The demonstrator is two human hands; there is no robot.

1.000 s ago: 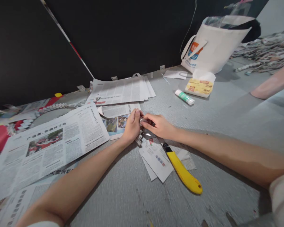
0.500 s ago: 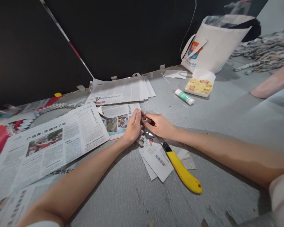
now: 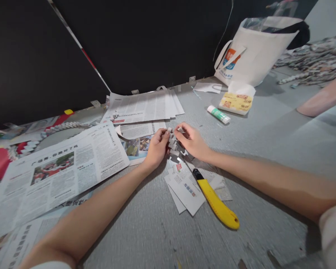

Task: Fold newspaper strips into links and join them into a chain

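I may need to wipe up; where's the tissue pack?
In the head view, the tissue pack lies upper right, between the white bag and green-and-white tube.

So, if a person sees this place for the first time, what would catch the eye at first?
Probably the yellow-handled knife, lying on the floor nearer the camera than the hands. Next, at the centre, the left hand holds a folded paper chain, with the right hand close beside it. The big white bag stands out at the upper right, before the black wall.
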